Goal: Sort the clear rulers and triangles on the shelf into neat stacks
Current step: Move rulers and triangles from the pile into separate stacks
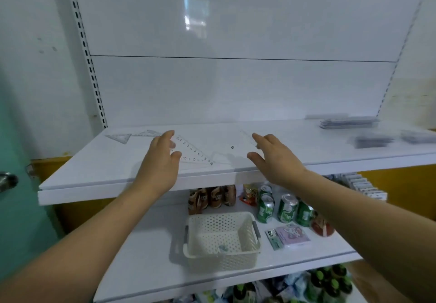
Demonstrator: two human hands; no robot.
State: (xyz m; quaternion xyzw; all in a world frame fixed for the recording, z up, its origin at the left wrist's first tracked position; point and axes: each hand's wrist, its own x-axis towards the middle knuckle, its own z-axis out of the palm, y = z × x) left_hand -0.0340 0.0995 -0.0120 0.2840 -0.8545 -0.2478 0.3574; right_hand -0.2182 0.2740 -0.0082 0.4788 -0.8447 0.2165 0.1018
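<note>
A clear triangle [197,155] is pinched by the left hand [160,161]; the right hand [273,158] is spread beside a barely discernible ruler [247,137]; stacks [349,123] at 2 o'clock are blurred

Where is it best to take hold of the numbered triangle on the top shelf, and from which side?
Probably its short left side, coming from the left, beside the left hand. The triangle lies flat and thin on the shelf, so span that side between thumb and forefinger and tip it up.
</note>
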